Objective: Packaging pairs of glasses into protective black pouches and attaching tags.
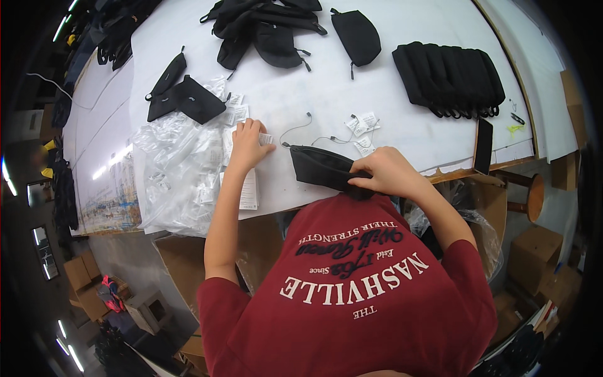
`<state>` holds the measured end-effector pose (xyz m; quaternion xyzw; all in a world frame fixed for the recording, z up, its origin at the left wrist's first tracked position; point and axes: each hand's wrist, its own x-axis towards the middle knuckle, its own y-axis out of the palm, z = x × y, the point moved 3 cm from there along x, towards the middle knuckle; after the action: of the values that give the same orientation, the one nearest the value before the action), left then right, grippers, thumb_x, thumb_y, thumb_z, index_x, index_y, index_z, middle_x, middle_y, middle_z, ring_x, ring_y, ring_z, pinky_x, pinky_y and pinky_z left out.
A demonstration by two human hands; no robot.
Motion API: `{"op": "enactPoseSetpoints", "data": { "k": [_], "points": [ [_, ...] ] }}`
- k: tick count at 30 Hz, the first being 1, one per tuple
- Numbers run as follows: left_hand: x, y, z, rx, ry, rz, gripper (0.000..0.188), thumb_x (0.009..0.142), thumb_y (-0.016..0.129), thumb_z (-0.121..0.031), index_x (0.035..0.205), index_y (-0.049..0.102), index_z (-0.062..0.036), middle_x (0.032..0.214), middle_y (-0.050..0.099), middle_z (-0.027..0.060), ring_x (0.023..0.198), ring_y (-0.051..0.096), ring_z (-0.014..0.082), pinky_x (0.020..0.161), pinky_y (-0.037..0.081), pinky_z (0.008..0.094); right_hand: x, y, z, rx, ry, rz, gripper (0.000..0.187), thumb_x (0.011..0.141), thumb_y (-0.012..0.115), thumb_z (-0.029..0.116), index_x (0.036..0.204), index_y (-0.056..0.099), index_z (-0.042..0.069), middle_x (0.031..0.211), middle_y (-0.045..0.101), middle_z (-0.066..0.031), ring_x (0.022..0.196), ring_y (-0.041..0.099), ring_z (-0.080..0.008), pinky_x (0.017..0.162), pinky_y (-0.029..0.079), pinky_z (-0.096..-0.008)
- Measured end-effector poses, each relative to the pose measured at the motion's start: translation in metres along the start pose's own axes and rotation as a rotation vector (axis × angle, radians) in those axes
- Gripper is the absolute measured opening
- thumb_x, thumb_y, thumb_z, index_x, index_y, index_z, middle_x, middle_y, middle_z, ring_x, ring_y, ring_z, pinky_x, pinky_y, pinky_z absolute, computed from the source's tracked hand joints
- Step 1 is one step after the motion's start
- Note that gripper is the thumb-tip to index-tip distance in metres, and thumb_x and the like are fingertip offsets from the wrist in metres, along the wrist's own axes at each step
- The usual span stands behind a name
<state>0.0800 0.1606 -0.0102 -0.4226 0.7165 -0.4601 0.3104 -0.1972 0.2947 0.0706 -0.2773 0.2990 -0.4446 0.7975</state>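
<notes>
My right hand [384, 171] pinches the rim of a black zippered pouch [320, 168] at the table's near edge. The pouch lies tilted with its long zipper side upward. My left hand [250, 146] rests over white printed tags [235, 114], its thumb spread from its curved fingers. A small white tag [266, 139] shows between that thumb and the fingers. Beyond the pouch lie more white tags with thin cords [362, 124]. One loose cord [298, 127] curls near the pouch's zipper end.
Clear plastic bags [179, 166] are heaped left of my left hand, with black pouches [200, 100] on their far side. A pile of black pouches [270, 31] lies at the back. Another pouch [357, 36] lies alone, and a neat overlapping row [449, 78] sits at right beside small snips [517, 118].
</notes>
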Motion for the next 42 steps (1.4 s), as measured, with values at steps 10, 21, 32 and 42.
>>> {"op": "enactPoseSetpoints", "data": {
  "k": [10,21,32,42],
  "points": [
    [-0.01,-0.063,-0.105,-0.652,0.266,-0.238,0.016,0.073,0.074,-0.018,0.082,0.067,-0.0069,0.086,0.064,0.0027,0.095,0.053,0.0198,0.086,0.037,0.037,0.004,-0.016,0.014,-0.314,-0.211,-0.258,0.012,0.072,0.072,0.022,0.079,0.068,0.013,0.053,0.056,-0.0079,0.05,0.055,-0.0279,0.053,0.043,-0.0364],
    [-0.035,-0.018,-0.102,-1.445,-0.104,-0.438,0.064,0.082,0.072,-0.019,0.132,0.037,-0.0022,0.132,0.042,0.0071,0.119,0.045,0.0226,0.104,0.034,0.034,0.011,-0.038,0.033,-0.249,-0.295,-0.568,0.014,0.071,0.075,0.019,0.082,0.069,0.012,0.051,0.055,-0.0049,0.046,0.052,-0.0214,0.049,0.039,-0.0325],
    [-0.027,-0.024,-0.12,-1.853,-0.308,-0.446,0.034,0.08,0.072,-0.006,0.109,0.057,-0.0002,0.1,0.064,0.0074,0.09,0.063,0.0175,0.082,0.051,0.0294,0.004,0.0,0.027,0.381,-0.039,-0.955,0.019,0.094,0.057,0.016,0.083,0.058,0.001,0.053,0.048,0.0037,0.044,0.036,-0.0013,0.042,0.025,-0.0213],
    [-0.037,-0.022,-0.141,-1.615,-0.252,0.14,0.033,0.075,0.075,-0.008,0.103,0.061,0.0022,0.093,0.066,0.0072,0.082,0.063,0.0133,0.075,0.051,0.0256,0.033,-0.03,0.013,0.911,-0.088,-0.768,0.023,0.094,0.055,0.016,0.106,0.063,-0.002,0.096,0.064,-0.0026,0.07,0.051,-0.005,0.062,0.04,-0.0195]
  ]
}}
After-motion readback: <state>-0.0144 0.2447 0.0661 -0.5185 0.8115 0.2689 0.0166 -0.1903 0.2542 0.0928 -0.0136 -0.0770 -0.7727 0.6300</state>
